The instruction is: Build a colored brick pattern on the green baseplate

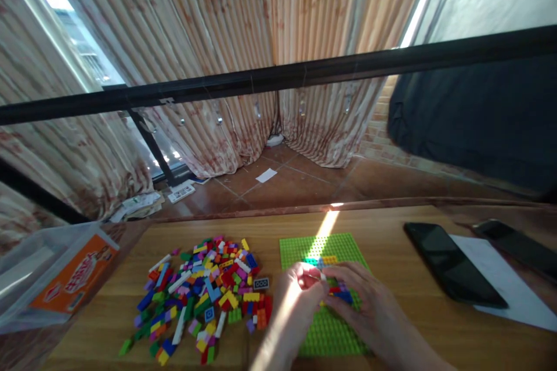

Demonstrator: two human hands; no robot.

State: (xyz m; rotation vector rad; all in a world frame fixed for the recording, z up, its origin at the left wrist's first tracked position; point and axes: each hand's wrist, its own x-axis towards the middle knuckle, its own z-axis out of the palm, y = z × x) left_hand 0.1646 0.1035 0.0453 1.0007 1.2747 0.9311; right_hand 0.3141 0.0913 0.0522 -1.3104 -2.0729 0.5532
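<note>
Over a green studded baseplate (324, 336), my left hand (296, 295) and my right hand (368, 301) meet with their fingertips together. Between them a small white brick (322, 276) shows, pinched and partly hidden by the fingers. Several bricks sit on the plate beneath and behind my hands: a turquoise one (310, 262), a yellow one (329, 259) and a blue one (344, 297) by my right fingers. Red and purple bits show beside the blue one. My hands cover the rest of this group.
A heap of loose coloured bricks (213, 284) spreads over the wooden table (374, 226) to the left. A clear plastic box (35, 284) with an orange label stands at far left. At right lie a black phone (452, 264), white paper (522, 295) and another dark device (517, 243).
</note>
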